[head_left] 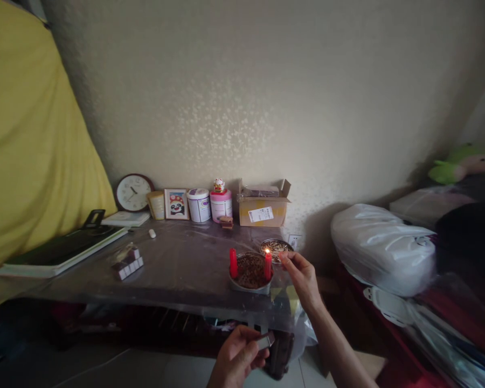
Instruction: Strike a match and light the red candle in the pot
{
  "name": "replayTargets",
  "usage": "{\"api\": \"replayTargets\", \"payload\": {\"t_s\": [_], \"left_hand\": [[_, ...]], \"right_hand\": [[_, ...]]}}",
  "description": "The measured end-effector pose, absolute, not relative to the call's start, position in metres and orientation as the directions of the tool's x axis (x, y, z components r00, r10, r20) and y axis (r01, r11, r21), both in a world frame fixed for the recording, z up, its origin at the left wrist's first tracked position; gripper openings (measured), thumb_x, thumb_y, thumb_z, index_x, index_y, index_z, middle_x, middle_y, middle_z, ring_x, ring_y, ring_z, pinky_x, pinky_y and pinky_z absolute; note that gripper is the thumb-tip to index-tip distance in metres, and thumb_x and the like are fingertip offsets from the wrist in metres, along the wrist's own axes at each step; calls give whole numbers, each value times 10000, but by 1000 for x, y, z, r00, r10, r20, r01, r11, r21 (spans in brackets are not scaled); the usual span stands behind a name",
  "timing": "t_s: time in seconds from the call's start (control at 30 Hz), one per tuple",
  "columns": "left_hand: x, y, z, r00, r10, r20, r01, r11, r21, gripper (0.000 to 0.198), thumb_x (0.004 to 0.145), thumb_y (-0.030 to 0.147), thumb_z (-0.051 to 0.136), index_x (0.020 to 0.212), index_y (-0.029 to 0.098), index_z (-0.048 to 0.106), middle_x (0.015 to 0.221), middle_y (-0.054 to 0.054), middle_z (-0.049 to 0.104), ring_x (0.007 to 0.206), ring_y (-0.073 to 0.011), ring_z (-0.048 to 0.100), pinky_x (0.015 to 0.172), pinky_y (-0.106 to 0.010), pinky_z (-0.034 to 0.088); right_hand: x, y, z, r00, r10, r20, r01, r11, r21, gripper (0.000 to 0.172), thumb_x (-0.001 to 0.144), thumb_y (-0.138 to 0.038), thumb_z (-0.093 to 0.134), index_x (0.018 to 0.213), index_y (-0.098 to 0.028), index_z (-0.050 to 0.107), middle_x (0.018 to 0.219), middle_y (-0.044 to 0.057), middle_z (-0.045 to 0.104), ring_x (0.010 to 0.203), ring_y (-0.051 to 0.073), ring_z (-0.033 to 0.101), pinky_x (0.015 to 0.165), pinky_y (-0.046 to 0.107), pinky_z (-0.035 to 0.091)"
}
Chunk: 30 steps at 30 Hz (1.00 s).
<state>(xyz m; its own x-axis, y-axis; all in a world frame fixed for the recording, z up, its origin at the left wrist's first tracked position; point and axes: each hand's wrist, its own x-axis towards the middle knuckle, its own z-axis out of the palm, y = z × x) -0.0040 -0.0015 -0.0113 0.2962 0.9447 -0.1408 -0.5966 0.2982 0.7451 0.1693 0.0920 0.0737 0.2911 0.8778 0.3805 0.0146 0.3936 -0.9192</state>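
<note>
A round bowl (250, 284) of dark granular filling stands at the table's front right, with two red candles in it. The left candle (233, 263) is unlit; the right candle (268, 265) has a small flame at its tip. My right hand (303, 276) is pinched on a thin matchstick (281, 256) held next to that flame. My left hand (237, 357), low and in front of the table, is closed on a small matchbox (265, 340).
The plastic-covered table (178, 264) also carries a pack of matchboxes (127, 264), a small dish (276, 247), a clock (133, 192), a framed picture, two jars, a cardboard box (263, 210) and books at left. White bags (382, 248) lie at right.
</note>
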Motion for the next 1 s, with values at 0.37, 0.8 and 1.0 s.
{"api": "replayTargets", "payload": {"t_s": [0.37,0.8,1.0], "left_hand": [[-4,0,-15,298,943,-147,-596,305,743,362,507,411,833,708,167,657,700,-35,712,669,-162,642,642,-283,426],[-4,-2,-13,294,942,-165,-589,314,745,359,513,404,833,711,164,652,690,-30,710,669,-156,649,646,-274,440],[-4,0,-17,300,942,-151,-594,308,743,364,510,407,834,707,165,645,694,-30,717,662,-155,652,631,-271,443]], "right_hand": [[171,83,84,296,872,390,33,398,-917,280,688,-462,692,712,-184,665,604,-16,553,576,122,464,546,232,393],[164,89,74,288,862,417,55,420,-906,264,704,-444,683,724,-182,654,706,17,645,643,154,552,604,256,437],[174,87,77,331,846,418,62,423,-904,258,694,-436,697,738,-184,660,693,4,635,637,151,538,606,256,417]]}}
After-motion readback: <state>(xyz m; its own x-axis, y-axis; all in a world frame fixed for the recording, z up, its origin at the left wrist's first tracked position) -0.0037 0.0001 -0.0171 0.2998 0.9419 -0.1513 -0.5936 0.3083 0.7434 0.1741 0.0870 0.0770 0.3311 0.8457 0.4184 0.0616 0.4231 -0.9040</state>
